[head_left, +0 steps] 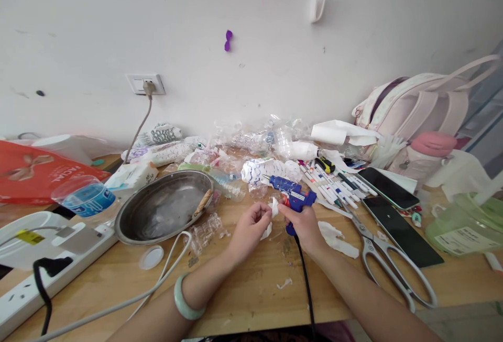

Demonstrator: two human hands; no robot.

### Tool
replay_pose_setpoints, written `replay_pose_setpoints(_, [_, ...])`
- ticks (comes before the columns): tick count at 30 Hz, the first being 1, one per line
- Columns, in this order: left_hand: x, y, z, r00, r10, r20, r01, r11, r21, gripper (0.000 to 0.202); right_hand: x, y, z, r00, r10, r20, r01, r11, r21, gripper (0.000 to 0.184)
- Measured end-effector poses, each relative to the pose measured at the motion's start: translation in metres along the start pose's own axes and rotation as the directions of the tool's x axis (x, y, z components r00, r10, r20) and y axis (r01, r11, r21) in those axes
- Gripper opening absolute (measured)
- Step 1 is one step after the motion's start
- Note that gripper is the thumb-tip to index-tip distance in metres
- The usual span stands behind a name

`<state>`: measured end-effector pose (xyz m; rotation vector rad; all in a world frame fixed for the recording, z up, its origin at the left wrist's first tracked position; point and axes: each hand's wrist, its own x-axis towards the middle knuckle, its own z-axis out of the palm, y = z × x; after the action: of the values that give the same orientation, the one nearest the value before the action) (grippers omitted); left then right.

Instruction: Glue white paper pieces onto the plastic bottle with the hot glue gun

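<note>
Glue gun in my right hand, a white scrap pinched in my left.

Head view: both my forearms reach in from below and meet at mid-worktop (251, 300). My right hand (304, 227) is clenched round the handle of the blue glue gun (293, 195), its nozzle pointing up-left and its black cord (306, 284) trailing back along my forearm. My left hand (249, 229), a jade bangle (186, 302) on its wrist, has its grip closed on a small white paper scrap (274, 208) held just beside the gun. Scissors (387, 263) lie to the right, a steel bowl (165, 206) to the left.
</note>
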<state>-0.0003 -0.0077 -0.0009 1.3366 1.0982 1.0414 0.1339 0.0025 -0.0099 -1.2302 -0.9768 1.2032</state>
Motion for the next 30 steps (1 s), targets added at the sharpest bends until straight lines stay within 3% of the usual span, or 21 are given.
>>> replay_pose_setpoints(11, [0.0004,-0.0037,-0.0007,0.999,0.018,0.033,-0.020,0.999,0.031,0.029,0.0009,0.0026,-0.0012,1.000,0.012,0.020,-0.012,1.000,-0.003,0.030])
replay_pose_setpoints(19, [-0.0026,0.0022,0.0039,0.990,-0.024,0.137,0.029,0.999,-0.039,0.032,-0.0014,0.0003,-0.0005,0.998,-0.035,0.044,0.036,0.999,-0.034,0.028])
replay_pose_setpoints(30, [-0.0013,-0.0027,0.0065,0.985,-0.100,0.143,0.115,0.988,-0.101,0.035,-0.0009,0.0019,-0.0001,0.999,0.000,0.048,0.000,1.000,-0.009,0.031])
